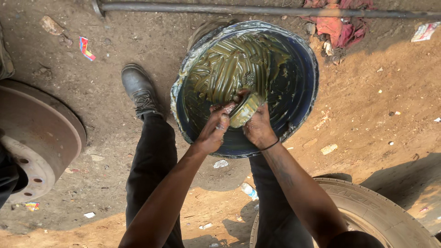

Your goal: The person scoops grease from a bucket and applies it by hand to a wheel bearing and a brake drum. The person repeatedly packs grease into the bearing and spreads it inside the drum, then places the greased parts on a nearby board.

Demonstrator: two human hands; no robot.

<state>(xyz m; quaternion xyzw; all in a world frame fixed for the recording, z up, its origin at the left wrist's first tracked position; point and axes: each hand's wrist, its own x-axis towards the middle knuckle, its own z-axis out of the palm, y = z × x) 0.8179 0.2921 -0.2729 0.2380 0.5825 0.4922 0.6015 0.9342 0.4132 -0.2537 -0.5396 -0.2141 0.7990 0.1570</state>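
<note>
At frame centre my left hand (215,130) and right hand (258,127) close around a grease-coated round part (244,109) over the blue bucket (301,98) — I'd judge steady pressing, working green grease (232,64) in evenly, best — slippery grip.

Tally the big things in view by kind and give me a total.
Hands: 2, left hand and right hand, both on a grease-smeared round part
Grease bucket: 1
Brake drum: 1
Tyre: 1
Boot: 1
Metal pipe: 1
Red rag: 1
Total: 9
</note>
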